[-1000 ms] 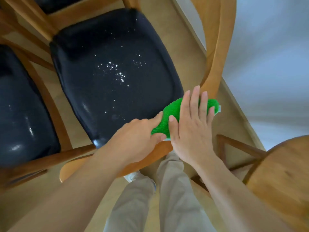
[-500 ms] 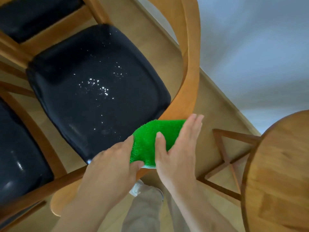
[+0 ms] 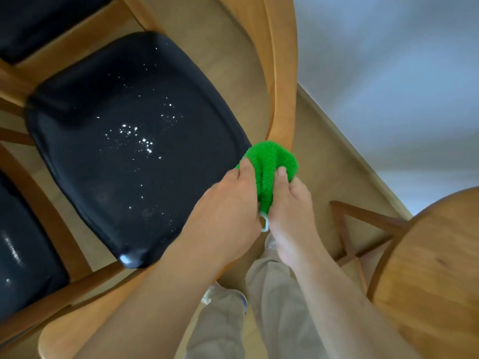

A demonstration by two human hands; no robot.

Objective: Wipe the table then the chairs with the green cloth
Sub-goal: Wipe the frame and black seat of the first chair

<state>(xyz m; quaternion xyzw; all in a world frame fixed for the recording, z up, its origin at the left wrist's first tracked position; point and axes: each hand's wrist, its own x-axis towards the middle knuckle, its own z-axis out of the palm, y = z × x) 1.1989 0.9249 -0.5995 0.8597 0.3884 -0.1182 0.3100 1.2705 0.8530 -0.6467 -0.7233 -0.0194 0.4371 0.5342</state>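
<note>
The green cloth (image 3: 269, 164) is bunched over the curved wooden backrest (image 3: 283, 81) of a chair with a black padded seat (image 3: 124, 141). My left hand (image 3: 228, 206) grips the cloth's left side, thumb on top. My right hand (image 3: 291, 203) grips its right side, fingers curled under it. White specks dot the seat's middle. The round wooden table (image 3: 438, 278) fills the lower right corner.
A second black-seated chair (image 3: 18, 257) stands at the left, and a third seat (image 3: 39, 19) shows at the top left. The table's cross-braced base (image 3: 355, 229) stands on the wood floor near my legs. A pale wall runs along the right.
My right hand went from lying flat on the cloth to gripping it. Both hands have gathered the spread cloth into a bunch on the backrest.
</note>
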